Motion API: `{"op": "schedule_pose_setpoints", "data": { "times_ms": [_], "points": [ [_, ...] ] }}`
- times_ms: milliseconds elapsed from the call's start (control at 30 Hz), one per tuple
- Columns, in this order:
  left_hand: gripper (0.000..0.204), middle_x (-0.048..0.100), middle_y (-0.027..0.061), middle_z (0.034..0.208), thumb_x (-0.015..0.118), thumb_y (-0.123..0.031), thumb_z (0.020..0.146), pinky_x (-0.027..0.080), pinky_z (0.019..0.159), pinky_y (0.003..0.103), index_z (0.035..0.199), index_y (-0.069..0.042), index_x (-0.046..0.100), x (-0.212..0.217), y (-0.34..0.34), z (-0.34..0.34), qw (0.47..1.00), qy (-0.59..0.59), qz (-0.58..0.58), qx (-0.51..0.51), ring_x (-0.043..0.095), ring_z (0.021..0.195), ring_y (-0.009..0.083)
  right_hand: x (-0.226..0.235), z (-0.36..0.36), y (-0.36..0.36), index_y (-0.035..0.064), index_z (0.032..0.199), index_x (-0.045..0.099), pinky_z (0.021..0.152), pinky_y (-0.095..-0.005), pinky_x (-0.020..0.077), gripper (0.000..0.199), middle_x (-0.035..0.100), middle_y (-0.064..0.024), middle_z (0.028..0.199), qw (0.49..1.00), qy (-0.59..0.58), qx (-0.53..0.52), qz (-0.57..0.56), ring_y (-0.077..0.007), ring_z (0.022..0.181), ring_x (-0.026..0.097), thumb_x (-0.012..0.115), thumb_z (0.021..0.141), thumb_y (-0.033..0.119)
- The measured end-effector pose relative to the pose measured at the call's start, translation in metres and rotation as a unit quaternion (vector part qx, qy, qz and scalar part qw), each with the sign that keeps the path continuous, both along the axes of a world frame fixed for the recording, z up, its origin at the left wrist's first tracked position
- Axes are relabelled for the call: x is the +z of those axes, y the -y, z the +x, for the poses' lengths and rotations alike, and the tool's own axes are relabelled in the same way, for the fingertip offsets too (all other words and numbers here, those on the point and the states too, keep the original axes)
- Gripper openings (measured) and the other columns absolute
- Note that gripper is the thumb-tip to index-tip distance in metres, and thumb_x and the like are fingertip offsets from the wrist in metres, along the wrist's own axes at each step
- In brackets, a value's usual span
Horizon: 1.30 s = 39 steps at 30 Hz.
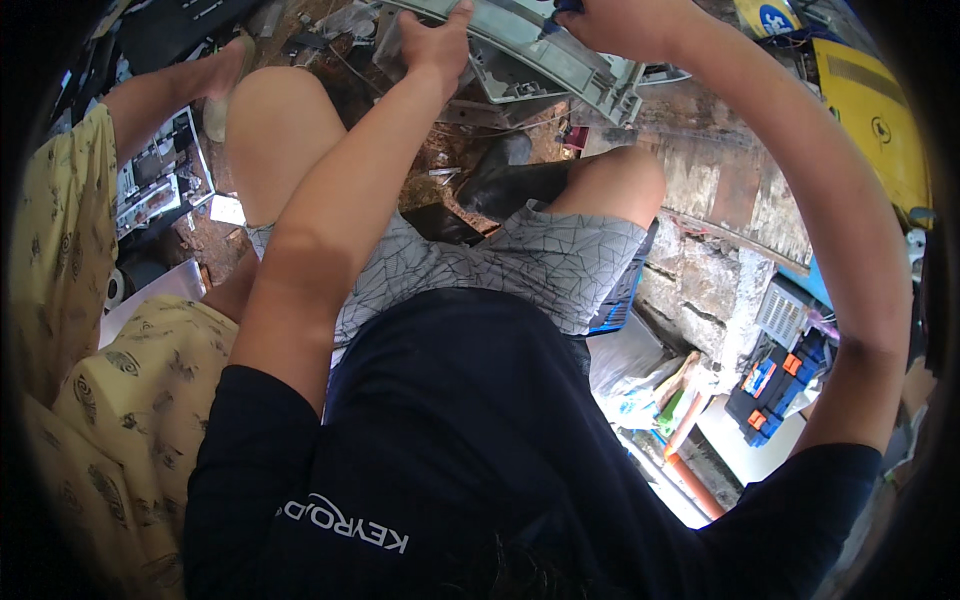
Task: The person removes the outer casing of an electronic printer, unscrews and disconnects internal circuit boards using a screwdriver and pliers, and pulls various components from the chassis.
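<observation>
A grey-green plastic casing panel (pixel 510 40) with ribbed edges lies slanted at the top of the view, partly cut off by the frame. My left hand (pixel 437 45) is closed on its left side, thumb over the upper edge. Over the panel's right part, my right hand (pixel 625 28) is closed around a dark blue tool handle (pixel 568 6). The handle points down at the panel; its tip is too small to make out, so I cannot tell the tool's kind.
At the left sits another person in yellow patterned clothes (pixel 150 370). Metal electronic parts (pixel 155 180) lie on the littered ground. A yellow case (pixel 875 130) stands far right, a black toolbox with orange latches (pixel 770 390) below it. Wooden boards (pixel 730 180) lie right of my knee.
</observation>
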<state>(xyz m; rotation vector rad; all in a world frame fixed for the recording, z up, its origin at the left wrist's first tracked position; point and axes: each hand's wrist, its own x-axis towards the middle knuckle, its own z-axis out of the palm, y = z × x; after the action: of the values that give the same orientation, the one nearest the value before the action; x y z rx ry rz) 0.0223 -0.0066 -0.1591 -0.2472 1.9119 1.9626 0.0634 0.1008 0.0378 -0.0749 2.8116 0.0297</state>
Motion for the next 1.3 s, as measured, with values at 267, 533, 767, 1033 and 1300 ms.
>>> {"op": "schedule_pose_setpoints", "data": {
  "times_ms": [267, 533, 767, 1033, 1300],
  "points": [
    [0.061, 0.061, 0.0149, 0.125, 0.079, -0.022, 0.080, 0.046, 0.094, 0.037, 0.130, -0.002, 0.049, -0.026, -0.005, -0.007, 0.999, 0.005, 0.005, 0.031, 0.057, 0.113, 0.0251, -0.002, -0.002, 0.004, 0.0005, 0.080, 0.071, 0.076, -0.0449, 0.0538, 0.019, 0.068, -0.0223, 0.078, 0.989, 0.088, -0.008, 0.115, -0.0375, 0.081, 0.068, 0.062, 0.081, 0.017],
    [0.059, 0.062, 0.0180, 0.123, 0.078, -0.022, 0.081, 0.046, 0.095, 0.037, 0.128, 0.001, 0.051, -0.030, -0.001, -0.005, 0.999, -0.021, -0.026, 0.006, 0.059, 0.112, 0.0270, -0.028, 0.002, 0.007, 0.0003, 0.076, 0.070, 0.067, -0.0419, 0.0555, 0.014, 0.069, -0.0203, 0.078, 0.973, 0.079, 0.204, 0.078, -0.0351, 0.073, 0.069, 0.060, 0.075, 0.009],
    [0.059, 0.062, 0.0186, 0.123, 0.077, -0.025, 0.081, 0.046, 0.096, 0.038, 0.128, 0.001, 0.052, -0.011, 0.003, -0.005, 0.999, -0.005, -0.050, 0.007, 0.058, 0.114, 0.0278, -0.017, -0.001, 0.014, 0.0032, 0.076, 0.071, 0.064, -0.0411, 0.0564, 0.015, 0.069, -0.0193, 0.075, 0.973, 0.091, 0.116, 0.177, -0.0329, 0.071, 0.070, 0.058, 0.079, 0.012],
    [0.062, 0.059, 0.0208, 0.127, 0.077, -0.026, 0.082, 0.046, 0.096, 0.039, 0.130, 0.000, 0.049, -0.005, 0.005, -0.004, 0.999, 0.023, -0.037, -0.001, 0.057, 0.115, 0.0305, -0.019, 0.009, 0.014, 0.0039, 0.077, 0.071, 0.063, -0.0410, 0.0561, 0.015, 0.070, -0.0177, 0.077, 0.975, 0.054, 0.162, 0.143, -0.0312, 0.070, 0.070, 0.058, 0.079, 0.011],
    [0.058, 0.055, 0.0191, 0.130, 0.074, -0.027, 0.083, 0.038, 0.104, 0.044, 0.127, 0.001, 0.050, -0.080, -0.003, -0.012, 0.969, -0.075, -0.198, 0.127, 0.050, 0.122, 0.0338, -0.011, -0.011, 0.014, 0.0026, 0.070, 0.070, 0.067, -0.0437, 0.0554, 0.020, 0.068, -0.0208, 0.075, 0.975, 0.090, 0.152, 0.133, -0.0369, 0.070, 0.068, 0.058, 0.073, 0.018]
  ]
}}
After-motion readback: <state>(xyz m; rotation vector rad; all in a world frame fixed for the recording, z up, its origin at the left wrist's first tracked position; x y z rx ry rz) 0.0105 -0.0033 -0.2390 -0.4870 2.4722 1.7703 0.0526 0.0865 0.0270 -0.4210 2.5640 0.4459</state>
